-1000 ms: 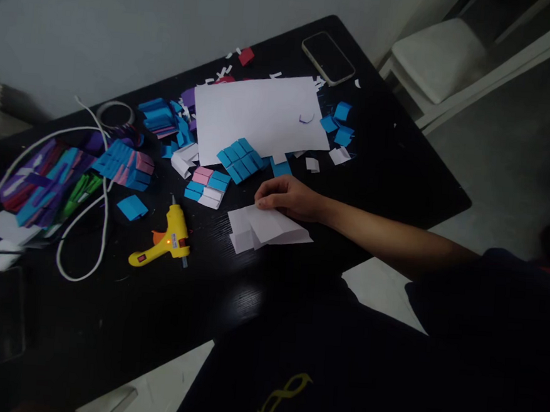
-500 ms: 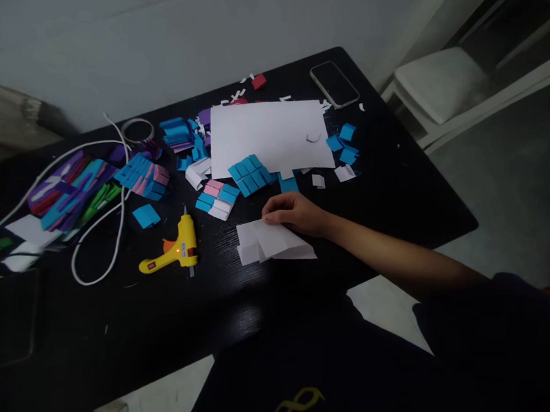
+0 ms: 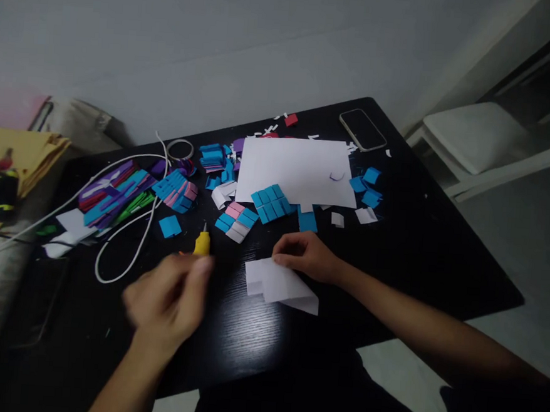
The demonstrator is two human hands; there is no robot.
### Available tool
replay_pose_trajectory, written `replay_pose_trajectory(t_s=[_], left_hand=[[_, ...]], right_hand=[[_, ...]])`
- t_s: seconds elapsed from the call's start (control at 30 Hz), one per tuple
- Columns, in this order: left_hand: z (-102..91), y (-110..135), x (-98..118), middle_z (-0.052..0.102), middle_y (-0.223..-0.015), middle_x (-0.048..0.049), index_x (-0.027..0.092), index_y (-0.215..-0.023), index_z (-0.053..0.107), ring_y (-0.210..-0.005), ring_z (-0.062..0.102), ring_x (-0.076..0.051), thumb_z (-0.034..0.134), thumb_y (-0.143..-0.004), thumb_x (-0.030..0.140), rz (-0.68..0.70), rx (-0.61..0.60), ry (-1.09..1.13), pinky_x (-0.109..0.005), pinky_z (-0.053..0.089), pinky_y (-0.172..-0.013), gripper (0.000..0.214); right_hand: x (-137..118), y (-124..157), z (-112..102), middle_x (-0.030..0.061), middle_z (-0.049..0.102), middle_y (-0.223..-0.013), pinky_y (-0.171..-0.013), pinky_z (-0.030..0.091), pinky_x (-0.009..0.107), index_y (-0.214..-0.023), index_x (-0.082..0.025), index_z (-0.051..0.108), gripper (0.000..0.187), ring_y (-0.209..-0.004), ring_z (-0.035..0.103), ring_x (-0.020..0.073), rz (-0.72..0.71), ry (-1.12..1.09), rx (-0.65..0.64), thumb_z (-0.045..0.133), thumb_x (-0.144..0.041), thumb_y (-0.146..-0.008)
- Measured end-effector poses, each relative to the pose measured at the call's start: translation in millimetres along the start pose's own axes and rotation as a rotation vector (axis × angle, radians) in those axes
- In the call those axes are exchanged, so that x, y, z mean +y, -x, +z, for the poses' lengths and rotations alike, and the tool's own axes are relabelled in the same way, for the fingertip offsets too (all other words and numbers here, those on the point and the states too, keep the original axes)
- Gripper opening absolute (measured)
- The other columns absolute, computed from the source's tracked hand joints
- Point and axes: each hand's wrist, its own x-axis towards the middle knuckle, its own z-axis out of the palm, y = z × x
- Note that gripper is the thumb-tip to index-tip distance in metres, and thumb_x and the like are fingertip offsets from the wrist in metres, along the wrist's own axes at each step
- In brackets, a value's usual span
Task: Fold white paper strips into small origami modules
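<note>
My right hand (image 3: 307, 255) pinches the upper edge of a folded white paper (image 3: 281, 282) between thumb and fingers, low over the table's front part. My left hand (image 3: 170, 293) is blurred by motion and lies over the yellow glue gun (image 3: 202, 243). Only the gun's nozzle and front show past the thumb. Whether the fingers grip its handle is hidden. Beyond the hands lie a blue block of folded paper strips (image 3: 271, 204) and a pink, blue and white one (image 3: 237, 221). A large white sheet (image 3: 296, 167) lies behind them.
A white cable (image 3: 148, 228) loops over the table's left side, beside bundles of coloured paper strips (image 3: 116, 192) and a roll of tape (image 3: 180, 149). A phone (image 3: 362, 129) rests near the far right corner. Small blue folded pieces (image 3: 368, 186) lie right of the sheet.
My left hand has come into view from below, over the glue gun. My right hand still holds the white paper. The view has shifted, so the table appears lower and further right.
</note>
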Motion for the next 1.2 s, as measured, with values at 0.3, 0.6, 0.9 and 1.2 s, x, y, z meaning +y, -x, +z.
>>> replay_pose_trajectory(t_s=[0.3,0.6,0.9,1.2], left_hand=[[49.5,-7.1,-15.8,0.07,-0.133,-0.0087,0.024,-0.117,0.074,-0.115,0.072,-0.022,0.067,-0.09,0.002,0.224,-0.003,0.053,-0.038,0.06,-0.099,0.036],[59.3,3.4,-21.6,0.078,-0.089,-0.0054,0.02,-0.096,0.077,-0.087,0.074,-0.018,0.054,-0.103,0.021,-0.037,0.039,0.254,-0.033,0.06,-0.08,0.024],[69.5,8.0,-14.1,0.066,-0.082,-0.002,0.018,-0.09,0.065,-0.076,0.063,-0.013,0.063,-0.096,0.015,0.008,-0.278,0.236,-0.026,0.051,-0.069,0.007],[68.6,6.5,-15.3,0.066,-0.079,-0.0014,0.018,-0.084,0.067,-0.072,0.063,-0.013,0.064,-0.095,0.016,-0.064,-0.256,0.315,-0.026,0.051,-0.066,0.012]], right_hand=[[1.1,1.2,3.9,-0.0009,0.067,-0.073,-0.063,0.046,0.027,-0.076,-0.02,0.074,0.018,-0.066,0.058,0.0134,0.019,0.032,0.005,0.084,-0.035,-0.074],[4.2,4.8,4.4,-0.0005,0.066,-0.072,-0.06,0.044,0.027,-0.077,-0.022,0.074,0.016,-0.064,0.056,0.014,0.035,0.048,-0.018,0.084,-0.034,-0.074],[5.9,7.9,7.2,-0.0012,0.066,-0.072,-0.059,0.044,0.027,-0.079,-0.023,0.074,0.014,-0.063,0.057,0.0138,0.004,0.043,0.031,0.083,-0.033,-0.077],[2.5,10.6,4.7,0.0006,0.068,-0.074,-0.058,0.045,0.026,-0.079,-0.022,0.074,0.011,-0.065,0.059,0.0145,0.012,0.071,0.05,0.081,-0.03,-0.079]])
